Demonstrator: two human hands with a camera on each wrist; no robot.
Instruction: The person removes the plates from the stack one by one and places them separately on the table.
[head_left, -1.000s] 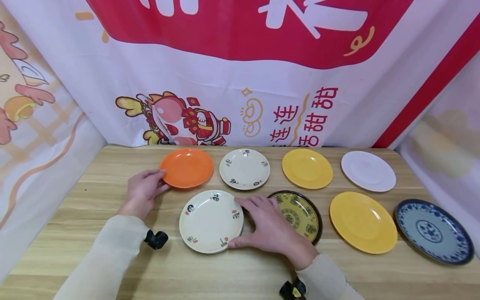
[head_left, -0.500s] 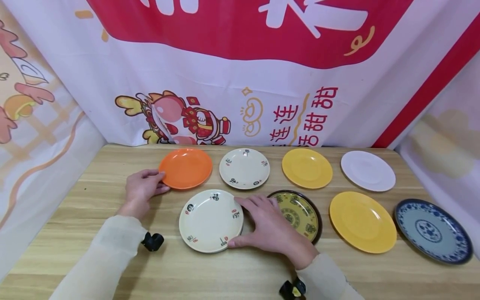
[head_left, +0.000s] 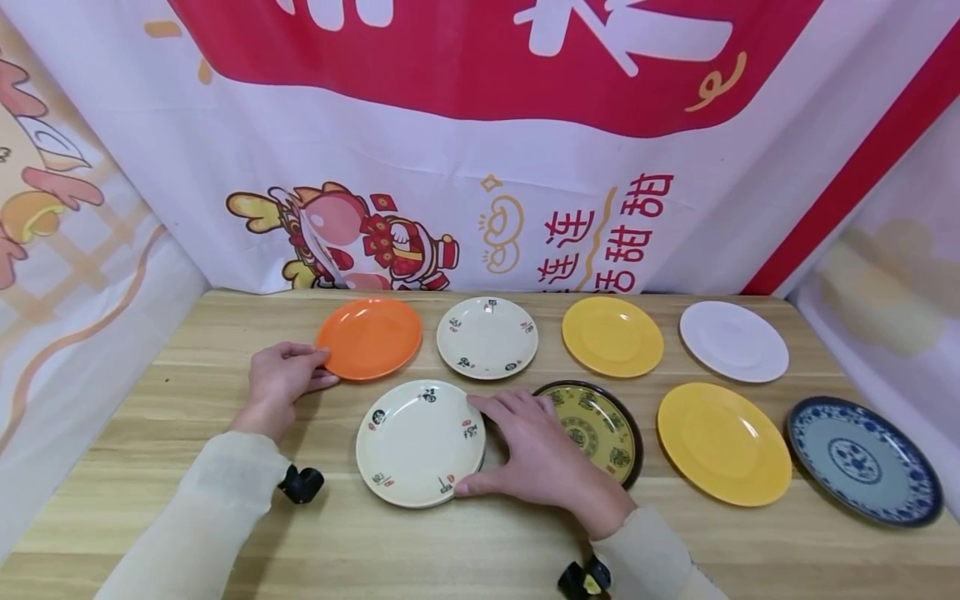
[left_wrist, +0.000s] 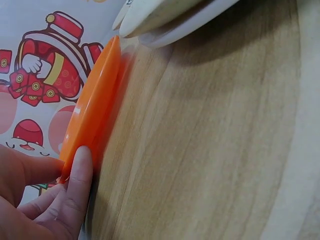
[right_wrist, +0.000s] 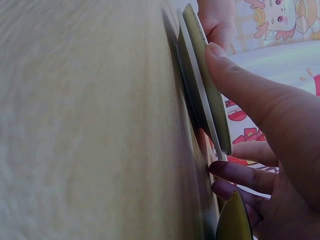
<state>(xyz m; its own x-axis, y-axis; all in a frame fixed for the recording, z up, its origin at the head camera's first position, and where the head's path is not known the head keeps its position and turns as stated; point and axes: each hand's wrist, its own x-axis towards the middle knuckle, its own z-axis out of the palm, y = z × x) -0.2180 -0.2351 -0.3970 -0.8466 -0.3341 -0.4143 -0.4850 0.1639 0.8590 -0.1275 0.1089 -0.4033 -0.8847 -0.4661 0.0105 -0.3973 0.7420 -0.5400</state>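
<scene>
At the back left lies an orange plate [head_left: 371, 337]. My left hand [head_left: 285, 379] pinches its left rim, with the thumb on top and fingers [left_wrist: 80, 175] beneath, as the left wrist view shows. In front of it is a cream plate [head_left: 420, 442] with small black and red motifs. My right hand [head_left: 536, 454] holds this plate by its right side, thumb on the near rim and fingertips on the far side. Seen edge-on in the right wrist view, a second, white plate [right_wrist: 195, 75] sits directly under the cream plate [right_wrist: 206, 75].
Right of the cream plate, partly behind my right hand, lies a dark-rimmed olive plate [head_left: 600, 425]. Further right are a yellow plate [head_left: 723, 446] and a blue-patterned plate [head_left: 855, 462]. Along the back stand a smaller patterned plate [head_left: 487, 337], another yellow plate [head_left: 613, 336] and a white plate [head_left: 735, 342].
My left hand and the orange plate have shifted very slightly left and towards me. My right hand keeps its hold on the cream plate.
</scene>
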